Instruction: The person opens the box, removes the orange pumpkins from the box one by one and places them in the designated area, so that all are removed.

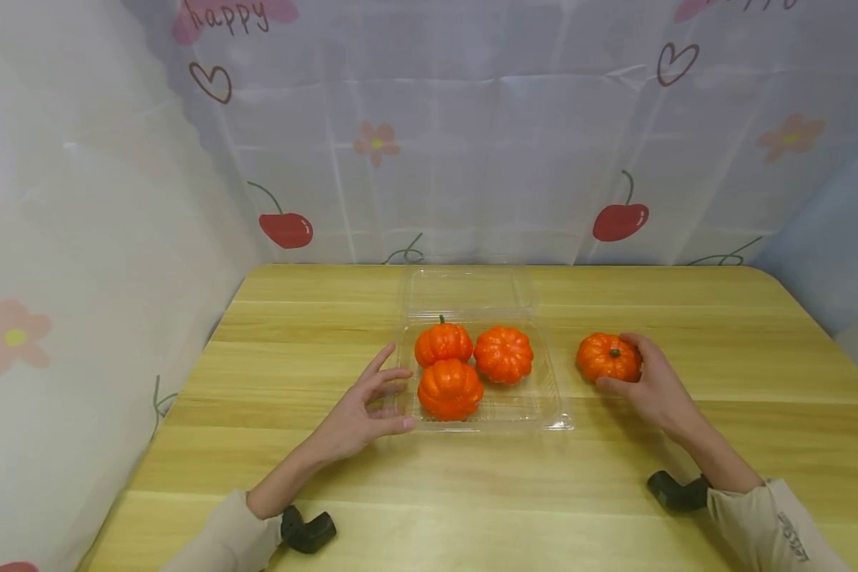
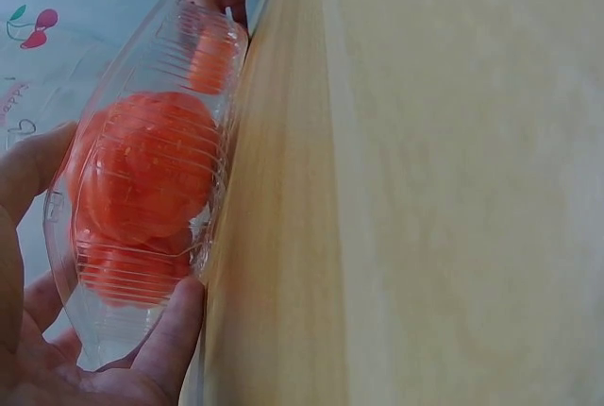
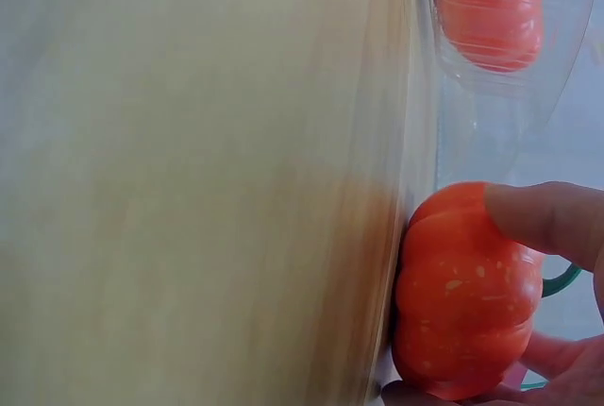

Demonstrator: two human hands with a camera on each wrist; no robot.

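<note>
An orange toy pumpkin (image 1: 606, 357) with a dark green stem sits on the table, right of a clear plastic clamshell box (image 1: 529, 409). My right hand (image 1: 654, 389) grips this pumpkin between thumb and fingers; the right wrist view shows the thumb on its side (image 3: 462, 302). Three more orange pumpkins lie in the box: one at the back left (image 1: 443, 345), one at the front left (image 1: 450, 391) and one to the right (image 1: 504, 355). Beside the box's left wall, my left hand (image 1: 353, 413) has its fingers spread and fairly straight, against the rim.
The box's transparent lid (image 1: 468, 290) is folded back, flat on the wooden table (image 1: 314, 318). Behind the table hangs a printed curtain (image 1: 472, 159) with cherries and flowers. A dark wrist mount shows below each forearm, the left one (image 1: 309, 531) and the right one (image 1: 678, 491).
</note>
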